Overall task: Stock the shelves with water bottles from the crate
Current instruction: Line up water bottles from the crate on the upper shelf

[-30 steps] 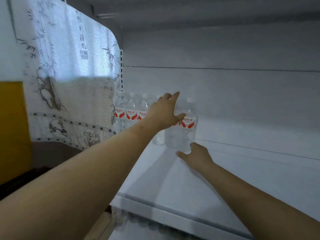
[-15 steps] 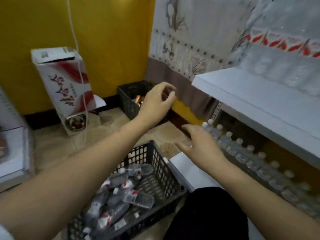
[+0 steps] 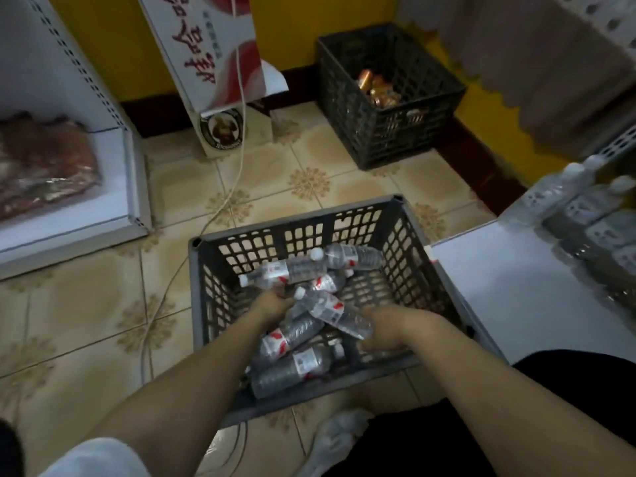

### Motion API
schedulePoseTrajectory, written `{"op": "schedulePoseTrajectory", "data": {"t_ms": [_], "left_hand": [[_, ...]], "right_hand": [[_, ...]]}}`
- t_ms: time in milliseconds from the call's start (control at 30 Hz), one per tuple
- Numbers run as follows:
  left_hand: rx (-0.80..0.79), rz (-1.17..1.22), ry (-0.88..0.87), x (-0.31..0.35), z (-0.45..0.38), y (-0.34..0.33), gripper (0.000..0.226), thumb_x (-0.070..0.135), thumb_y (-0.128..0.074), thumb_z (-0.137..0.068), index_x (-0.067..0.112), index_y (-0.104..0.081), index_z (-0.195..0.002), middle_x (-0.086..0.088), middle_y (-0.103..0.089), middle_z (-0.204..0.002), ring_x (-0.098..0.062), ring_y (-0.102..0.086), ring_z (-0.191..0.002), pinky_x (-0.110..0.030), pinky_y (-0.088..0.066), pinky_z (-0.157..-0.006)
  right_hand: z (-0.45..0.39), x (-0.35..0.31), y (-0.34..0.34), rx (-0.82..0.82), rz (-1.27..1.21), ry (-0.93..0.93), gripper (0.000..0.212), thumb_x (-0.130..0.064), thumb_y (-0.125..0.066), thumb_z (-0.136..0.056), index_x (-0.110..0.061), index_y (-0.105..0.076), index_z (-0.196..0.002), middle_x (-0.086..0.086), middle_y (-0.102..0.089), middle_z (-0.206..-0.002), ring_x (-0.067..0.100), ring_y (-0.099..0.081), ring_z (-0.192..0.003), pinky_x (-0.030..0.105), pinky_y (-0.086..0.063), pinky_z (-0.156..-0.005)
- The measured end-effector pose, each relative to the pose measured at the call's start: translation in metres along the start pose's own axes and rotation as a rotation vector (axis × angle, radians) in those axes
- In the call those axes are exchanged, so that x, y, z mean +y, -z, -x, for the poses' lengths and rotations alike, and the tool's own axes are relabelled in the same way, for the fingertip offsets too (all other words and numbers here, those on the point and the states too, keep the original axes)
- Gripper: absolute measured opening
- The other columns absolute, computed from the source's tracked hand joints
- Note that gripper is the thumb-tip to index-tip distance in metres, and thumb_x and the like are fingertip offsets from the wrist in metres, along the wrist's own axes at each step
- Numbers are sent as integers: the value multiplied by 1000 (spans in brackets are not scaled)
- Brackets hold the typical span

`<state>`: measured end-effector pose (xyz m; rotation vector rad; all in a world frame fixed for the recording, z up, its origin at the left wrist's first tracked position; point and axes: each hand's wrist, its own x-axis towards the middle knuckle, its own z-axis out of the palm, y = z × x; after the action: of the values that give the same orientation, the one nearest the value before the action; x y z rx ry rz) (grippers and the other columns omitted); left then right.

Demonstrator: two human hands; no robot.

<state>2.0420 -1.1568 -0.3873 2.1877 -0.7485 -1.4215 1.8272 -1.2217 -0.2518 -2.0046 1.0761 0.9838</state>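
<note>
Both hands down in the crate (image 3: 418, 247), reaching for bottles.

My left hand (image 3: 272, 302) curls round something mid-crate; my right hand (image 3: 382, 330) is at the near right corner, its fingers hidden, so I cannot tell their state. I should take one bottle (image 3: 328, 308) by its body. Labels are red and white, unreadable.

Dark slatted crate (image 3: 406, 235) on floor; clear red-labelled water bottles (image 3: 323, 306) jumbled flat inside.
</note>
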Motion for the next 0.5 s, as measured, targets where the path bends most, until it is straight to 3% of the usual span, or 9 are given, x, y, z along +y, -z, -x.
{"op": "schedulePoseTrajectory", "data": {"t_ms": [167, 300, 400, 500], "left_hand": [[34, 354, 190, -23, -62, -34, 43, 34, -67, -90, 5, -57, -120, -27, -64, -110, -41, -65, -97, -48, -56, -85], [90, 777, 330, -3, -68, -63, 36, 32, -69, -90, 16, -54, -118, -11, -67, -108, -30, -67, -88, -39, -58, -68], [103, 763, 346, -7, -77, -74, 35, 36, -66, -92, 13, -53, -115, -12, -68, -103, -29, -68, -75, -38, -60, -58], [129, 580, 223, -15, -76, -77, 42, 40, -65, -91, 4, -61, -113, -18, -71, -105, -33, -71, -84, -48, -60, -77]], "right_hand": [[-14, 11, 7, -3, -126, 16, 57, -41, -58, -93, -25, -39, -145, 4, -49, -140, 26, -50, -123, 33, -42, -104], [-23, 20, 0, 42, -180, -8, 60, -44, -56, -94, -27, -35, -147, 6, -48, -143, 26, -49, -125, 35, -43, -104], [-27, 26, -2, 5, -182, -27, 59, -45, -54, -95, -24, -36, -147, 7, -48, -142, 26, -50, -124, 35, -44, -100], [-25, 33, -1, -3, -185, -39, 54, -42, -53, -96, -20, -41, -144, 8, -49, -141, 27, -49, -124, 33, -41, -97]]}}
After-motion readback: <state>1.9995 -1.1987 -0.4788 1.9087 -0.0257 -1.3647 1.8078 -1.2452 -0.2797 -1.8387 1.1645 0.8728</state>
